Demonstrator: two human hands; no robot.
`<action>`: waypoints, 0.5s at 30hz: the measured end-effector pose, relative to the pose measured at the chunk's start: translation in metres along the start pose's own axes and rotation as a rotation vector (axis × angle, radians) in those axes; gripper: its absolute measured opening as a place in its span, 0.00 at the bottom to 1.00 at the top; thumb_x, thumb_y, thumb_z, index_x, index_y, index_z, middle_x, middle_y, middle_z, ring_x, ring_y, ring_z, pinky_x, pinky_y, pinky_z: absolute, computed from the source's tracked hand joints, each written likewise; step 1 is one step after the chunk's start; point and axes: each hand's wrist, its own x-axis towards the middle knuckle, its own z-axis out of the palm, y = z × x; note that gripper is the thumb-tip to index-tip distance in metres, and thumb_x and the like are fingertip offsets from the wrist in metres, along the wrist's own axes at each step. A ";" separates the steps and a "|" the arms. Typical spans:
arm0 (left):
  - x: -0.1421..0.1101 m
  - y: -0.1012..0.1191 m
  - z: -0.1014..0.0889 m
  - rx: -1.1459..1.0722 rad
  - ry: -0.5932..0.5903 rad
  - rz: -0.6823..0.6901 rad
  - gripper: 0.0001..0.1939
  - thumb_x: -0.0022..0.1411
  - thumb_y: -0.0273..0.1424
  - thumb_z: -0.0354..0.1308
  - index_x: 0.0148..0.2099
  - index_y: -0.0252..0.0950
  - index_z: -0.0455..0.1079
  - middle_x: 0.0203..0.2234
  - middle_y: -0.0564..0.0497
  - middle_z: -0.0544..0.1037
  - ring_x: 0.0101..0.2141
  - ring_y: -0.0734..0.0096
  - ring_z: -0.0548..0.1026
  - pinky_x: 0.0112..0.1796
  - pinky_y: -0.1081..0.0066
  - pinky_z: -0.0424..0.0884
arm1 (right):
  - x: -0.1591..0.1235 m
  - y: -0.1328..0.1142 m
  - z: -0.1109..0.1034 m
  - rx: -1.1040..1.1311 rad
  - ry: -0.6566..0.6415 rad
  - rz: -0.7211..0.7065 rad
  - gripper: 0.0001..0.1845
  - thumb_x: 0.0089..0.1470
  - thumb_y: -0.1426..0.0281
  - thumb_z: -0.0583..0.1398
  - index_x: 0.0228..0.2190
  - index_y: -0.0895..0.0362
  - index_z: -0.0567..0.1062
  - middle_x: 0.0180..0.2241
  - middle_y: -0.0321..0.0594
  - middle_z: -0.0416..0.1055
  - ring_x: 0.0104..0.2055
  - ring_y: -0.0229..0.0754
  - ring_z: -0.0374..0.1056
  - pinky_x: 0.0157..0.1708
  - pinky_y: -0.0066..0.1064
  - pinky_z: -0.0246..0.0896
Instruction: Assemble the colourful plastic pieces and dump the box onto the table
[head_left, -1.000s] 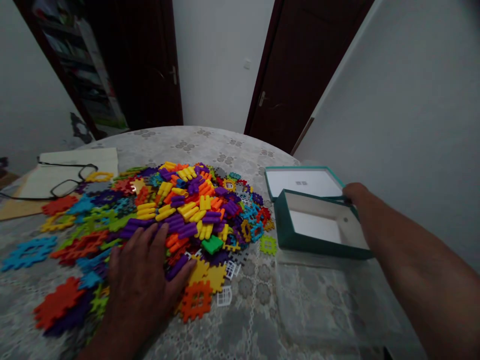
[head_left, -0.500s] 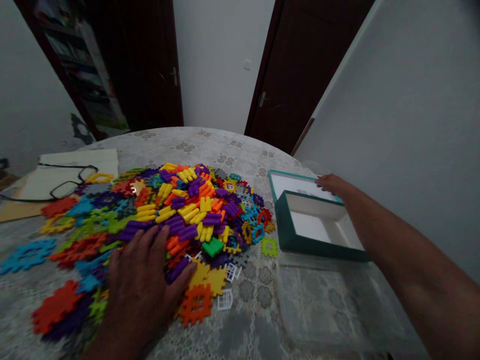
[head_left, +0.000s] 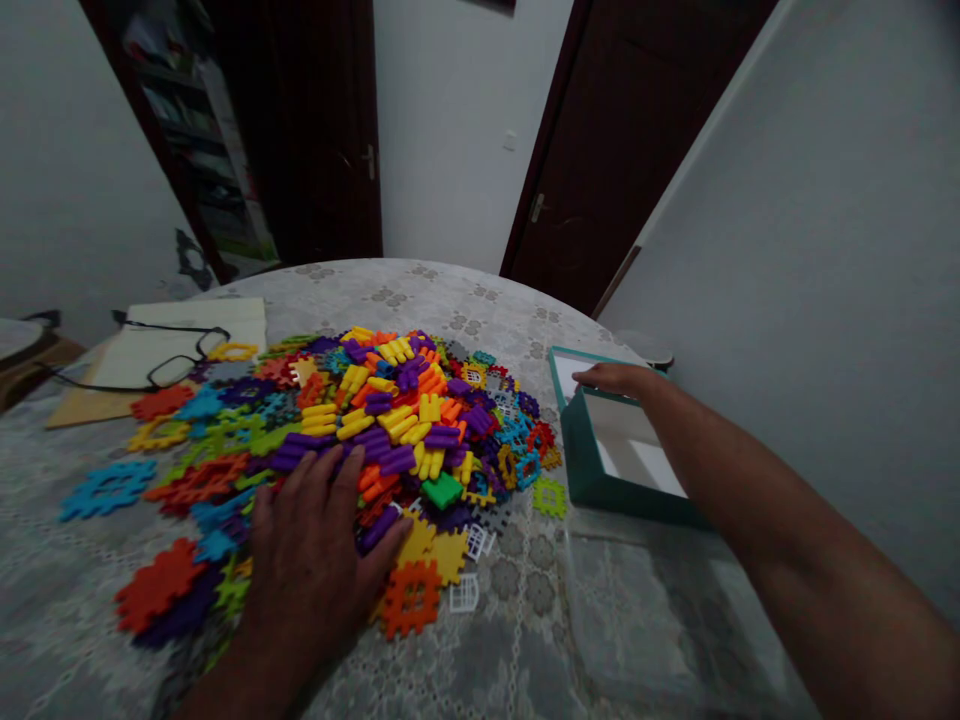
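A heap of colourful plastic building pieces (head_left: 397, 420) covers the left and middle of the table: flat notched plates, and yellow, orange and purple ribbed blocks on top. On its near edge lies my left hand (head_left: 315, 550), open, fingers stretched over purple blocks and thumb beside a yellow plate (head_left: 450, 555). To the right stands a green box (head_left: 589, 465) with a white inside; behind it is a green-rimmed white lid or tray (head_left: 561, 375). My right hand (head_left: 619, 379) reaches over the lid at the box's far edge, fingers stretched to the left, apparently holding nothing.
In front of the green box sits a clear plastic container (head_left: 585, 640). Black-framed glasses (head_left: 172, 372) lie on papers (head_left: 225, 315) at the left. Two white window pieces (head_left: 464, 593) rest near an orange plate (head_left: 411, 598). Dark doors (head_left: 585, 130) stand beyond the round table.
My right hand has moved left along the lid, toward the box's left corner. My left hand stays on the heap. The whole view has shifted slightly.
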 end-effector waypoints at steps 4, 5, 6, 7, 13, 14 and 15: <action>0.001 0.004 -0.002 0.003 0.011 -0.005 0.43 0.72 0.50 0.57 0.80 0.36 0.54 0.73 0.30 0.64 0.74 0.31 0.58 0.73 0.31 0.46 | -0.016 -0.001 -0.006 0.040 -0.036 0.015 0.26 0.71 0.52 0.57 0.46 0.56 0.88 0.48 0.49 0.86 0.50 0.54 0.81 0.54 0.40 0.75; 0.001 0.004 -0.002 0.001 0.013 0.002 0.42 0.72 0.50 0.57 0.79 0.35 0.54 0.73 0.30 0.64 0.74 0.30 0.58 0.73 0.31 0.45 | -0.022 0.001 -0.009 0.045 -0.034 0.011 0.25 0.72 0.55 0.57 0.48 0.57 0.88 0.50 0.49 0.86 0.51 0.53 0.81 0.54 0.38 0.75; 0.001 0.005 -0.002 -0.002 0.012 0.008 0.43 0.73 0.50 0.56 0.79 0.34 0.54 0.73 0.29 0.64 0.74 0.30 0.58 0.73 0.30 0.45 | -0.029 0.003 -0.013 0.047 -0.030 0.007 0.23 0.71 0.59 0.57 0.50 0.57 0.87 0.52 0.49 0.85 0.52 0.52 0.81 0.55 0.37 0.75; 0.001 0.005 -0.001 -0.006 0.011 0.011 0.43 0.73 0.51 0.56 0.79 0.33 0.55 0.73 0.28 0.64 0.74 0.30 0.58 0.73 0.30 0.45 | -0.037 0.006 -0.016 0.044 -0.022 0.000 0.21 0.69 0.63 0.57 0.52 0.58 0.86 0.53 0.49 0.85 0.53 0.51 0.80 0.55 0.36 0.74; 0.000 0.006 0.001 -0.027 0.039 0.009 0.43 0.73 0.50 0.58 0.79 0.34 0.55 0.73 0.29 0.64 0.74 0.32 0.58 0.74 0.31 0.42 | -0.088 0.026 -0.010 -0.184 0.125 -0.088 0.27 0.53 0.80 0.59 0.51 0.54 0.87 0.54 0.43 0.85 0.56 0.48 0.80 0.59 0.33 0.71; 0.001 0.007 0.000 -0.027 0.038 0.008 0.42 0.73 0.50 0.58 0.79 0.34 0.55 0.73 0.29 0.64 0.74 0.32 0.58 0.74 0.31 0.42 | -0.095 0.027 -0.003 -0.217 0.166 -0.088 0.28 0.52 0.81 0.59 0.51 0.54 0.87 0.54 0.43 0.85 0.57 0.49 0.80 0.60 0.34 0.71; 0.001 0.008 0.000 -0.025 0.034 0.007 0.42 0.73 0.50 0.58 0.79 0.34 0.55 0.73 0.28 0.64 0.74 0.32 0.58 0.74 0.31 0.42 | -0.100 0.027 0.005 -0.234 0.209 -0.081 0.28 0.52 0.81 0.59 0.51 0.54 0.86 0.54 0.44 0.85 0.57 0.50 0.79 0.60 0.35 0.70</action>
